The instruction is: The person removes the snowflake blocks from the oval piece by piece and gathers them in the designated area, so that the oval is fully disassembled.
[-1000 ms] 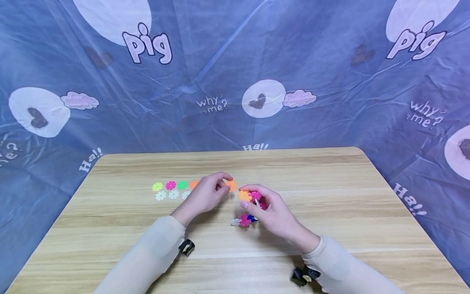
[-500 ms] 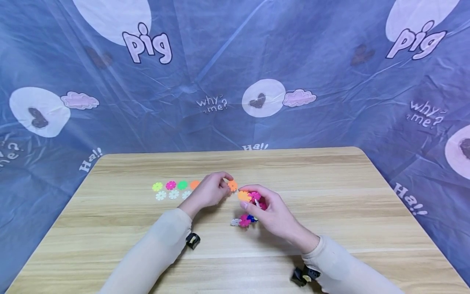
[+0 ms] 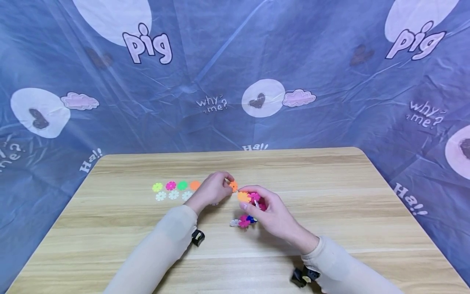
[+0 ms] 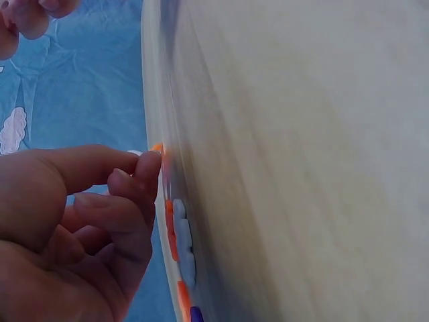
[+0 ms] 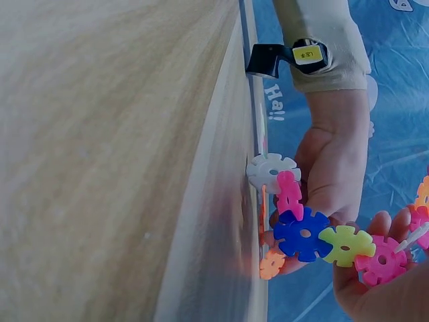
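My left hand (image 3: 213, 190) pinches an orange flower-shaped disc (image 3: 233, 186) between thumb and fingertips, at the right end of the rows. In the left wrist view the fingertips of my left hand (image 4: 100, 228) meet that disc's edge low over the table. Just right of it my right hand (image 3: 273, 212) holds a chain of joined discs, with an orange disc (image 3: 244, 197) at its upper end. The right wrist view shows a white disc (image 5: 271, 172), a pink one, a blue disc (image 5: 305, 233), a yellow-green disc (image 5: 346, 246) and a pink disc (image 5: 382, 260) linked together.
Left of my left hand, loose discs lie in two rows on the wooden table (image 3: 110, 228): yellow-green (image 3: 157, 187), pink (image 3: 170, 185), green (image 3: 182, 185) and orange (image 3: 195, 185) behind, white ones (image 3: 174, 195) in front. A blue patterned cloth (image 3: 183, 122) hangs behind the table.
My left hand has shifted slightly right, and the orange disc at its fingertips has moved a little right and tilted up. The right hand and its chain have barely moved.
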The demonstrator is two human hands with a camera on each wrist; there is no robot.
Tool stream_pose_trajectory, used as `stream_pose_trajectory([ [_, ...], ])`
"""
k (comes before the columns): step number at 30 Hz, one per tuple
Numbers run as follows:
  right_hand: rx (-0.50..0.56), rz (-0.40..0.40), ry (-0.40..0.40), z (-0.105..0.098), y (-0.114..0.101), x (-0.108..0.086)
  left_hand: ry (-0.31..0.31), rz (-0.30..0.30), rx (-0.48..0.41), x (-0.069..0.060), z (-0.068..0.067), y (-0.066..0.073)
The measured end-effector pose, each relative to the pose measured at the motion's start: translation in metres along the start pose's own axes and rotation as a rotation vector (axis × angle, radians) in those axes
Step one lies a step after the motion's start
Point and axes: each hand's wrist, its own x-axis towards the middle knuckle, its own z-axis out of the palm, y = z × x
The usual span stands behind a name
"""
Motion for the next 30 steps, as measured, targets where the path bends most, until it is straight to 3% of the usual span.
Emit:
stream_pose_trajectory([
  [9, 0.004, -0.011, 0.005, 0.002, 0.002, 0.001, 0.022, -0.020, 0.058, 0.002, -0.001, -0.001],
  [15, -0.001, 0.000, 0.018, 0.003, 0.002, 0.001, 0.066, 0.008, 0.011, -0.006, -0.007, -0.004],
  [23, -0.003, -0.008, 0.017, 0.003, 0.003, 0.001, 0.112, 0.069, -0.144, -0.025, -0.014, -0.004],
  [30, -0.014, -0.002, 0.010, 0.005, 0.003, 0.002, 0.054, 0.122, -0.283, -0.048, -0.016, 0.001],
])
